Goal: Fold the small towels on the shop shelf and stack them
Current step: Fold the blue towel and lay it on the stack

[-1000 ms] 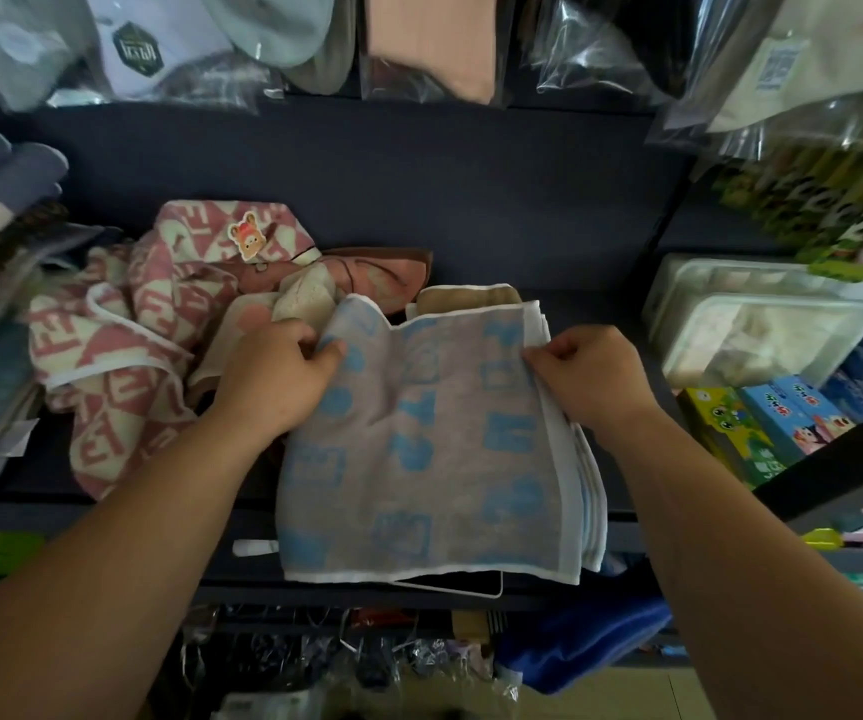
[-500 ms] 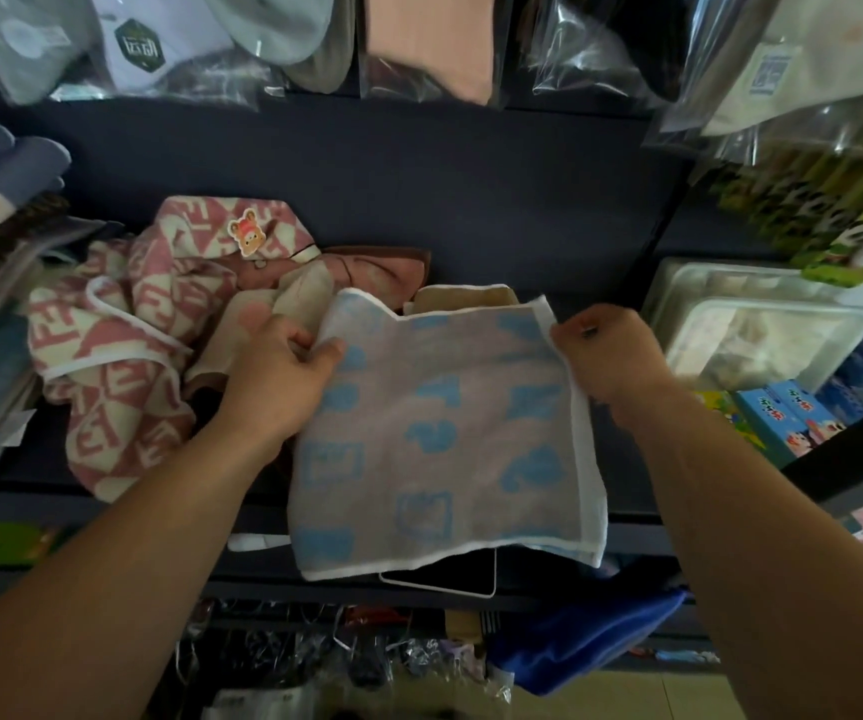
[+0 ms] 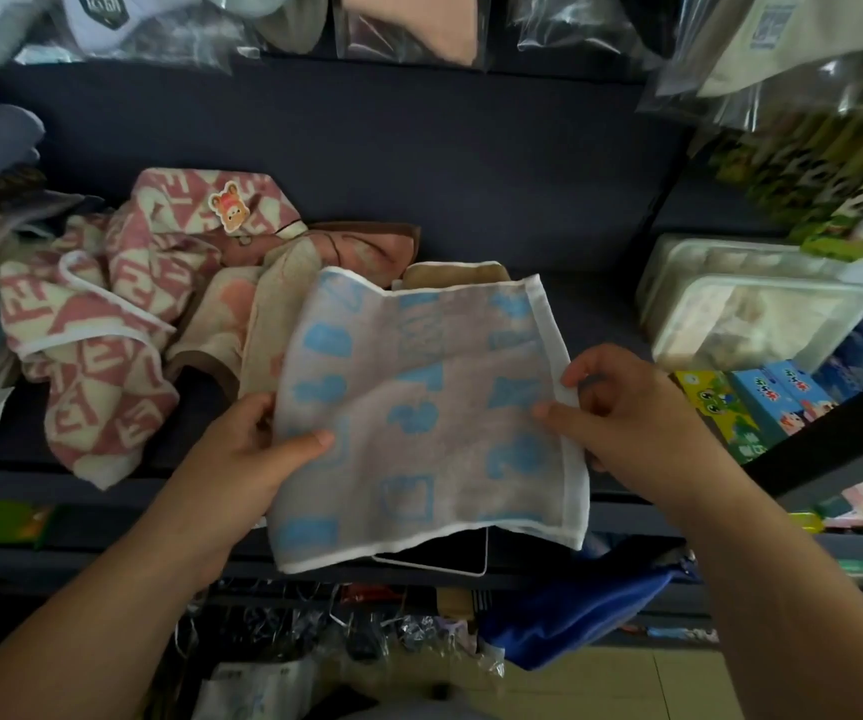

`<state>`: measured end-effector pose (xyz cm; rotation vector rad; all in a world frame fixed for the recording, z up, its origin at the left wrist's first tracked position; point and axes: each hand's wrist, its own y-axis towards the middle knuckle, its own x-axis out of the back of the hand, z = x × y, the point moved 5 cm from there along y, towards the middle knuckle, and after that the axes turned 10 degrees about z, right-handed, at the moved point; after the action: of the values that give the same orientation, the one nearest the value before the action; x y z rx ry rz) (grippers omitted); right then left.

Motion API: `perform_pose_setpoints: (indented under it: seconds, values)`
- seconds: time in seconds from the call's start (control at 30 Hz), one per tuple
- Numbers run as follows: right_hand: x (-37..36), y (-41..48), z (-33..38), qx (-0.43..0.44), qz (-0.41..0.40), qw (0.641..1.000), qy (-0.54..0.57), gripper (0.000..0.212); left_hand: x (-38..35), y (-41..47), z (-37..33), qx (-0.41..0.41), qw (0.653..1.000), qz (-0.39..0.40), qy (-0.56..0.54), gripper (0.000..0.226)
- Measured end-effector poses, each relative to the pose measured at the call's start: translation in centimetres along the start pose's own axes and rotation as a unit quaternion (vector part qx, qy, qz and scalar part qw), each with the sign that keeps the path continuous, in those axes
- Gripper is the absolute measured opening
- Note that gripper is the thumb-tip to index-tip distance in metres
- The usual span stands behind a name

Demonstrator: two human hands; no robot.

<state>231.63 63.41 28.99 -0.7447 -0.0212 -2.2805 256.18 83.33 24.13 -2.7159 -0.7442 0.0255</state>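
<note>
Gripping the blue-patterned towel (image 3: 419,407) at its left edge, thumb on top, the left hand (image 3: 257,454) mirrors the right hand (image 3: 621,407), which pinches the right hem, above the near lip of the shelf (image 3: 600,314). That light pinch could slip, skewing the fold or dropping it.

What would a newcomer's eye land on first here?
The blue towel, held spread at centre over the front of the shelf: the left hand grips its left edge and the right hand pinches its right edge. Left of it, a crumpled pink heap of towels lies on the shelf, with a bear tag on top.
</note>
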Motion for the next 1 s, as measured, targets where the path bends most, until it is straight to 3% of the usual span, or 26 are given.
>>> perform_pose_setpoints:
  seconds: [0.1,0.27,0.5,0.67,0.83,1.0]
  values:
    - [-0.5,-1.3,-0.2,0.025,0.015,1.000,0.006,0.019,-0.2,-0.5,0.9,0.004,1.000,-0.025,-0.017,0.039]
    - [0.4,-2.7,-0.5,0.047,-0.049,0.997,0.027,0.010,0.0,-1.1,0.3,-0.031,0.995,-0.091,-0.024,0.035]
    - [-0.4,-2.9,-1.5,0.024,-0.029,0.982,-0.183,0.018,-0.3,-1.7,1.0,-0.028,0.985,-0.117,0.121,0.031]
    - [-1.6,-2.0,2.6,0.121,-0.111,0.945,-0.282,0.027,0.2,-1.2,0.9,-0.020,0.978,-0.111,0.175,0.018]
    - [-5.5,2.3,5.1,0.094,0.035,0.916,-0.389,0.064,0.3,0.2,-1.5,-0.020,0.960,-0.066,0.272,0.031]
    - [-8.6,4.4,3.0,0.063,0.129,0.872,-0.467,0.080,0.5,4.0,-4.6,-0.043,0.915,-0.093,0.390,0.045]
